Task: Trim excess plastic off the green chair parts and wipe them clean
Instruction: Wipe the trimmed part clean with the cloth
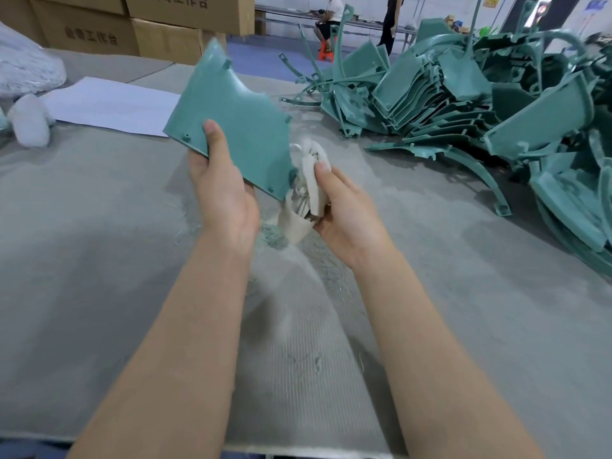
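Left hand (222, 193) grips green panel (231, 117); right hand (344, 207) pinches cloth (309, 190) beside it.

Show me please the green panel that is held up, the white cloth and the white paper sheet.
green panel (238, 117): head view, middle of its flat face.
white cloth (312, 188): head view, its wide middle strip.
white paper sheet (112, 106): head view, middle of the sheet.
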Demonstrator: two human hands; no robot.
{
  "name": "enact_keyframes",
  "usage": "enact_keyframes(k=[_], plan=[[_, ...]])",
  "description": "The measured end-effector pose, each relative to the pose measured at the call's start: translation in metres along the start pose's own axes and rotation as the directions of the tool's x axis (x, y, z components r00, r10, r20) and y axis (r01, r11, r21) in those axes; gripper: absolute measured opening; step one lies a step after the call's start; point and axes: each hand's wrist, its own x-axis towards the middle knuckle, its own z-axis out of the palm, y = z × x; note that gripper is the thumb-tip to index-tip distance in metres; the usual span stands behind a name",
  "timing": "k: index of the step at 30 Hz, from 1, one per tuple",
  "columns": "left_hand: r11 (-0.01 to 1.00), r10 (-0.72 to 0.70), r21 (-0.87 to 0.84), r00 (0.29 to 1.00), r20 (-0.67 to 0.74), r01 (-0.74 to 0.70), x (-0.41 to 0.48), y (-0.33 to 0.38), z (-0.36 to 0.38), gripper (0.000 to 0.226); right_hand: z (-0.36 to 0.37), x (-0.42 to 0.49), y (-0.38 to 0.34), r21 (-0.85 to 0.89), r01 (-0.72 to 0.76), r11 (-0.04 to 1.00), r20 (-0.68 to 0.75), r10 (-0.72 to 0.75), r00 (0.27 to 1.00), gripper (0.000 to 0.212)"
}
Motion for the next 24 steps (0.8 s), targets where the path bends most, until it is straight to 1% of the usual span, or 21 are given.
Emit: enact_keyframes(k=[3, 5, 6, 8, 9, 12, 13, 14, 15, 17, 20, 21, 22, 24], plan=[[0.999, -0.016, -0.030, 1.000, 0.007, 0.016, -0.002, -0.001, 0.000, 0.022, 0.009, 0.001, 0.005, 0.029, 0.019, 0.999, 0.017, -0.019, 1.000, 0.025], [0.998, -0.045, -0.036, 0.998, 0.041, 0.047, -0.005, -0.003, 0.003, 0.023, 0.016, 0.004, 0.015, -0.098, 0.078, 0.992, 0.022, -0.077, 0.997, 0.024], [0.997, -0.063, -0.034, 0.996, 0.057, 0.065, -0.007, -0.004, 0.004, 0.023, 0.019, 0.005, 0.019, -0.157, 0.110, 0.981, 0.011, -0.109, 0.994, 0.029], [0.994, -0.105, -0.024, 0.991, 0.079, 0.107, -0.011, -0.008, 0.008, 0.024, 0.020, 0.005, 0.022, -0.216, 0.144, 0.966, -0.082, -0.165, 0.983, 0.035], [0.992, -0.126, -0.013, 0.987, 0.100, 0.128, -0.012, -0.010, 0.010, 0.025, 0.018, 0.007, 0.022, -0.232, 0.153, 0.961, -0.134, -0.188, 0.973, 0.032], [0.982, -0.191, 0.024, 0.966, 0.175, 0.190, -0.017, -0.013, 0.014, 0.029, 0.010, 0.009, 0.018, -0.316, 0.193, 0.929, -0.210, -0.267, 0.941, 0.005], [0.980, -0.200, 0.040, 0.961, 0.189, 0.196, -0.018, -0.013, 0.014, 0.031, 0.007, 0.010, 0.016, -0.378, 0.223, 0.899, -0.231, -0.325, 0.917, 0.008], [0.980, -0.200, 0.063, 0.959, 0.202, 0.191, -0.018, -0.013, 0.015, 0.033, 0.003, 0.011, 0.015, -0.428, 0.244, 0.870, -0.250, -0.373, 0.894, 0.016], [0.980, -0.195, 0.083, 0.955, 0.222, 0.181, -0.019, -0.014, 0.015, 0.032, -0.001, 0.012, 0.012, -0.447, 0.261, 0.855, -0.271, -0.408, 0.872, 0.022], [0.981, -0.177, 0.131, 0.945, 0.274, 0.146, -0.021, -0.016, 0.016, 0.025, -0.008, 0.014, 0.008, -0.442, 0.257, 0.859, -0.318, -0.418, 0.851, 0.030], [0.962, -0.117, 0.270, 0.937, 0.328, 0.025, -0.028, -0.021, 0.020, 0.018, -0.017, 0.017, 0.005, -0.329, 0.204, 0.922, -0.381, -0.327, 0.865, 0.033], [0.950, -0.087, 0.311, 0.933, 0.348, -0.027, -0.030, -0.022, 0.020, 0.017, -0.021, 0.017, 0.003, -0.279, 0.188, 0.942, -0.423, -0.297, 0.856, 0.032], [0.938, -0.053, 0.338, 0.929, 0.367, -0.080, -0.030, -0.022, 0.019, 0.016, -0.027, 0.017, 0.000, -0.221, 0.180, 0.959, -0.484, -0.268, 0.833, 0.030], [0.909, 0.035, 0.373, 0.927, 0.375, -0.185, -0.026, -0.019, 0.016, 0.016, -0.046, 0.016, -0.010, -0.121, 0.197, 0.973, -0.606, -0.230, 0.761, 0.025]])
